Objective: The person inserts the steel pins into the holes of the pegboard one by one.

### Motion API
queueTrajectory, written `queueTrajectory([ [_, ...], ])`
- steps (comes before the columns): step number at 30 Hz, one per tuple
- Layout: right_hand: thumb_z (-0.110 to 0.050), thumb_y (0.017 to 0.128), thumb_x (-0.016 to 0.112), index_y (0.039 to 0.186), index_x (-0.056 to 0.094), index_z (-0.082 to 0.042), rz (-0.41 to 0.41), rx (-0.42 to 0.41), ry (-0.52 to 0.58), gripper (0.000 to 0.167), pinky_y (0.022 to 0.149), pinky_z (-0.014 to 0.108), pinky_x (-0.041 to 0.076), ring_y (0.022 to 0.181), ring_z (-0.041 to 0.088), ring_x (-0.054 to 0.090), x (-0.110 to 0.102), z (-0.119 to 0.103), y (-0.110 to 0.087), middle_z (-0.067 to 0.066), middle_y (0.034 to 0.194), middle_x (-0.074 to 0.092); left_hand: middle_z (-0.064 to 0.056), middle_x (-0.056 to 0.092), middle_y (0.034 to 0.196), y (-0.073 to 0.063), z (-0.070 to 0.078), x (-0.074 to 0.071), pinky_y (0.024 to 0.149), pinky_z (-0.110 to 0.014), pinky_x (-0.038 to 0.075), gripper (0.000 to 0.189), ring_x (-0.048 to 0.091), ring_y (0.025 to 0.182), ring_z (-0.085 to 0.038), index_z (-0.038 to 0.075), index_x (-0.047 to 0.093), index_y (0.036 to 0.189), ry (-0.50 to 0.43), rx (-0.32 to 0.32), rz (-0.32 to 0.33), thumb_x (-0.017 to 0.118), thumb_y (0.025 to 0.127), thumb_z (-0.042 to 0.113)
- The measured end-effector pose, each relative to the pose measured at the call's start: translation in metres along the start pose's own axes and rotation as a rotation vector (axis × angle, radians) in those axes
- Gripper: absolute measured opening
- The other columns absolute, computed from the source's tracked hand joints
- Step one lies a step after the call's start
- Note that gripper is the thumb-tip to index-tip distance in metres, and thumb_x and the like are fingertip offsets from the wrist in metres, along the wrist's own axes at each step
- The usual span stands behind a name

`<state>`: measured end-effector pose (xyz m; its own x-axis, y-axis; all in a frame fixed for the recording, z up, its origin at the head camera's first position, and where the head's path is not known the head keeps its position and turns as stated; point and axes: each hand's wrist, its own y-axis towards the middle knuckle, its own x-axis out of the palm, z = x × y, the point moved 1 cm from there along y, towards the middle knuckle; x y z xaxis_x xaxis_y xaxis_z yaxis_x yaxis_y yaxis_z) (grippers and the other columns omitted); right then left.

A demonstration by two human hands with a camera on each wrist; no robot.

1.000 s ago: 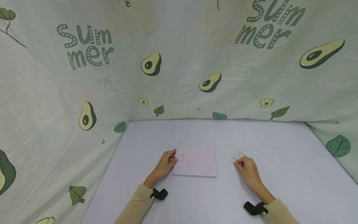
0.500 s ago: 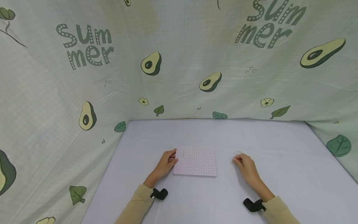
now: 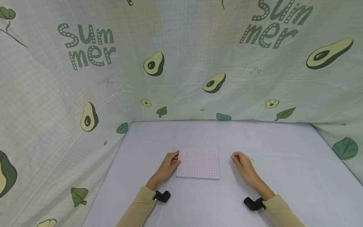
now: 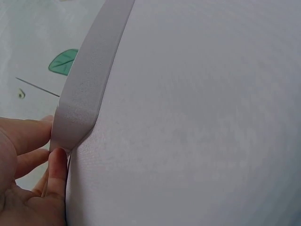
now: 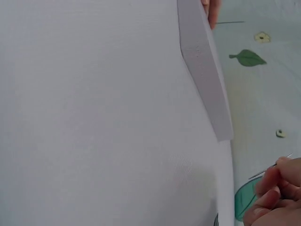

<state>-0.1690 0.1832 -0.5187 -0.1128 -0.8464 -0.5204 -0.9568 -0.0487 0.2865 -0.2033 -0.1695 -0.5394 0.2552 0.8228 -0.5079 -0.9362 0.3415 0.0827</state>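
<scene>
My left hand (image 3: 165,167) grips the left edge of a pale pink board (image 3: 199,164) dotted with rows of small holes. One thin needle (image 3: 187,154) stands upright in the board near its upper left corner; in the left wrist view this needle (image 4: 37,86) rises past the board's edge. To the right of the board, my right hand (image 3: 244,167) pinches another needle (image 5: 262,173) between thumb and fingertips, one end jutting out toward the board. Just behind that hand lie thin needles (image 3: 249,157) on the table, partly hidden by it.
A white cloth covers the table (image 3: 263,138). Behind and to the left hangs a pale green curtain (image 3: 181,41) printed with avocados and leaves. A black wrist camera (image 3: 162,196) sits at the left cuff, another black camera (image 3: 253,204) at the right cuff.
My right hand has moved up and left from the needles, toward the board, with one needle now sticking out of its fingertips. The left hand and the board have stayed put.
</scene>
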Motion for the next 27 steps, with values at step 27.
queueTrajectory([
  [27, 0.004, 0.097, 0.059, 0.096, 0.056, 0.004, -0.104, -0.114, 0.171, 0.003, 0.059, 0.018, 0.046, 0.073, 0.015, 0.055, 0.048, -0.038, 0.049, 0.006, 0.082, 0.063, -0.022, 0.048, 0.125, 0.001, 0.000, -0.003, 0.100, -0.035, 0.050, 0.053, 0.053, 0.114, -0.032, -0.010, 0.039, 0.146, 0.003, 0.008, -0.012, 0.059, 0.101, 0.007],
])
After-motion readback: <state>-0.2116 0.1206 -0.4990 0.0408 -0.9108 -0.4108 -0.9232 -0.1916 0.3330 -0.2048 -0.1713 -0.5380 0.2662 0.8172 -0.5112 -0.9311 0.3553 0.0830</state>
